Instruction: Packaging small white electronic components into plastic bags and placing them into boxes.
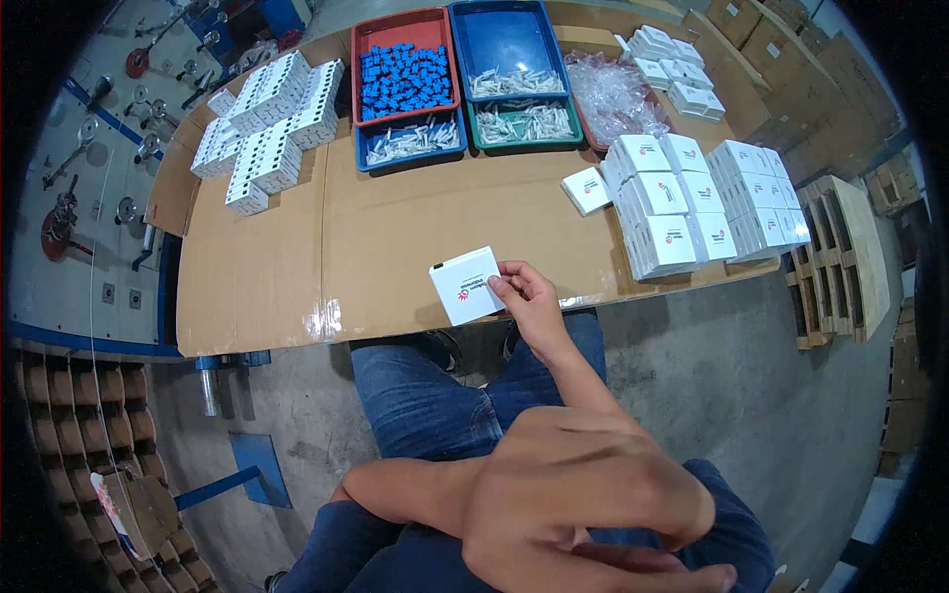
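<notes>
Pinching the right edge of a flat white square carton (463,287), the fingers of the right hand (534,304) hold it at the near edge of the brown cardboard-covered bench (395,222). Closer to the camera, the left hand (583,484) has partly curled fingers; whether they grip anything cannot be told. The step looks like single-carton handling; the next move probably calls for a steady edge grip. Farther right stand stacked white cartons (664,196).
</notes>
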`<action>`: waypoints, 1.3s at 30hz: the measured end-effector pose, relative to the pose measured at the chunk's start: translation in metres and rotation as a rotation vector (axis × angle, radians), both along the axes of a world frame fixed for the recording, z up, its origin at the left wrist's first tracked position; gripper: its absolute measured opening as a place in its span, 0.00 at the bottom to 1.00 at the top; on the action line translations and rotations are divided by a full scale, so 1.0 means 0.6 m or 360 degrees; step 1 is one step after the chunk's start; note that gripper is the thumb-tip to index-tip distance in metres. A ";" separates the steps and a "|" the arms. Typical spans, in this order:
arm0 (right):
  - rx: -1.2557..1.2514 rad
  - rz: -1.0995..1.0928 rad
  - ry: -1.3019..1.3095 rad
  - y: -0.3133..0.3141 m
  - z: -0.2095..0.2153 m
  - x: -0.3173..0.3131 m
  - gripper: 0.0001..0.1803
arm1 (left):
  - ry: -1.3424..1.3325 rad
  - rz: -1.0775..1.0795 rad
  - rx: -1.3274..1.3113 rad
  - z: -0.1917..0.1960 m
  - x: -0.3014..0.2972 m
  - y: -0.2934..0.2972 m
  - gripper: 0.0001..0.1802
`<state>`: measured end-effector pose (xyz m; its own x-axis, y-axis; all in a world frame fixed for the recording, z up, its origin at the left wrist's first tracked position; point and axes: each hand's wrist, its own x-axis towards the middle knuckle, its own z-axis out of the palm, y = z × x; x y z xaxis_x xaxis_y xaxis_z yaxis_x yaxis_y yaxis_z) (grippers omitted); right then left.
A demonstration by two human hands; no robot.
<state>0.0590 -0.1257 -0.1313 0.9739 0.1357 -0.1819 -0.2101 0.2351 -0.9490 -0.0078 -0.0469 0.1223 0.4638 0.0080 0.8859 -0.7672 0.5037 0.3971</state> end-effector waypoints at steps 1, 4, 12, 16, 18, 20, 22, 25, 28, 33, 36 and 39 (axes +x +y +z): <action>-0.0006 -0.0005 -0.0011 -0.001 0.001 0.000 0.13 | -0.0016 0.0005 -0.0004 0.000 0.000 -0.001 0.06; 0.0047 -0.0021 -0.0026 0.001 -0.004 0.001 0.13 | -0.0054 0.0030 -0.0006 -0.004 0.002 -0.004 0.05; -0.0020 0.0002 -0.0096 0.002 -0.013 0.001 0.13 | 0.0110 0.0168 -0.0135 -0.005 -0.020 -0.013 0.07; -0.0006 0.0001 -0.0090 0.000 -0.018 0.003 0.13 | -0.0235 0.0121 0.0319 0.009 -0.001 0.037 0.07; 0.0017 0.0013 -0.0059 0.006 -0.013 0.003 0.13 | -0.0320 0.0122 0.0438 0.004 -0.006 0.048 0.07; 0.0036 0.0015 -0.0028 0.006 -0.012 0.004 0.13 | 0.0150 0.0134 0.0156 -0.017 -0.022 0.052 0.14; 0.0031 0.0007 -0.0061 -0.001 -0.014 0.007 0.13 | 0.0012 0.0186 0.0244 -0.022 -0.016 0.061 0.26; 0.0044 -0.0050 -0.0048 -0.011 -0.014 0.008 0.13 | 0.0216 0.0217 -0.0014 -0.067 -0.018 0.062 0.17; 0.0112 0.0040 -0.0021 0.009 -0.005 0.007 0.13 | 0.0302 0.0261 -0.0154 -0.071 -0.033 0.070 0.17; 0.0136 0.0047 -0.0097 0.007 -0.029 0.009 0.13 | 0.1011 -0.0272 -0.0029 -0.095 -0.034 0.090 0.24; 0.0105 0.0043 -0.0075 0.004 -0.026 0.008 0.13 | 0.1029 -0.0646 0.0195 -0.104 -0.034 0.099 0.32; 0.0119 0.0030 -0.0080 0.002 -0.035 0.010 0.13 | 0.1089 -0.0897 -0.0005 -0.078 -0.046 0.049 0.32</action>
<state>0.0648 -0.1243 -0.1525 0.9787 0.1653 -0.1215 -0.1675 0.3019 -0.9385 -0.0356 -0.0172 0.0755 0.8277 -0.3798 0.4132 0.0007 0.7369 0.6760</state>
